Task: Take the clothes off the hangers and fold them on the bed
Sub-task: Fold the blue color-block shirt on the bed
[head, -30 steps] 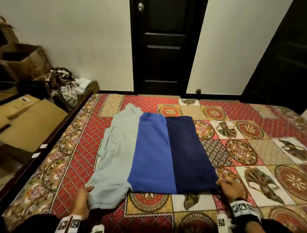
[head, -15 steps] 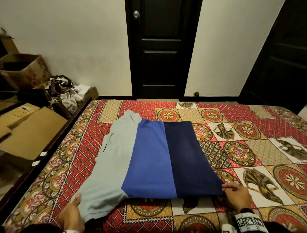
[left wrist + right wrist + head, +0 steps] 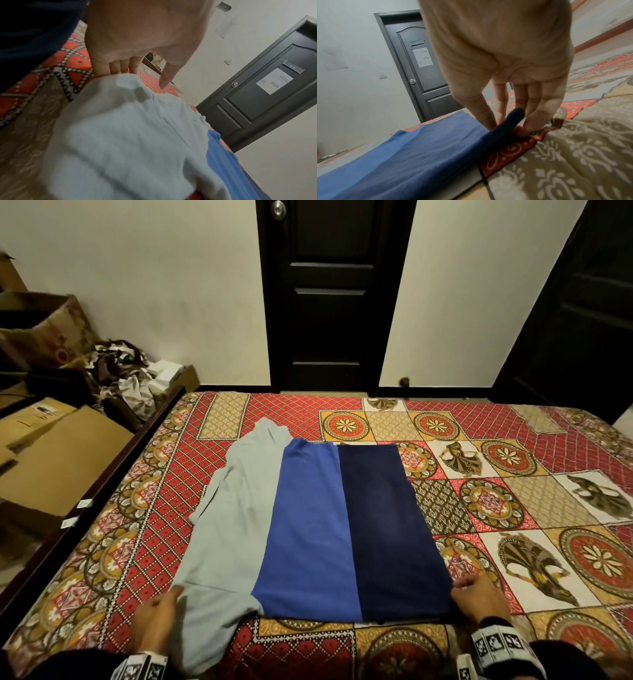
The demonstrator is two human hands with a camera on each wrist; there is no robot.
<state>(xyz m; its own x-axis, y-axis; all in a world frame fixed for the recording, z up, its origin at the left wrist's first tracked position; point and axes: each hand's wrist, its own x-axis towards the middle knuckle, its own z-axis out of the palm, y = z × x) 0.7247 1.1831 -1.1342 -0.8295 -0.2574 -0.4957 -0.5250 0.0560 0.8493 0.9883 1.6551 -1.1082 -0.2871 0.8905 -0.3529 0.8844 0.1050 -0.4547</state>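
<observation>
A garment (image 3: pixel 308 525) in three colour bands, pale grey-blue, blue and navy, lies flat on the patterned bed (image 3: pixel 534 501). My left hand (image 3: pixel 156 621) is at the near left corner of the pale band. In the left wrist view its fingers (image 3: pixel 116 66) run straight down behind the raised pale cloth (image 3: pixel 128 135), and the thumb points down clear of it. My right hand (image 3: pixel 476 601) is at the near right corner. In the right wrist view the navy edge (image 3: pixel 516 113) stands pinched between thumb and fingers (image 3: pixel 537 108). No hanger is in view.
Cardboard boxes (image 3: pixel 58 460) and a heap of crumpled cloth and paper (image 3: pixel 126 371) fill the floor left of the bed's dark wooden rail (image 3: pixel 102 477). A dark door (image 3: pixel 329 296) stands beyond the far edge. The bedspread runs open to the right.
My left hand has drawn the pale hem toward me and to the left, lengthening that band. My right hand stays at the navy corner.
</observation>
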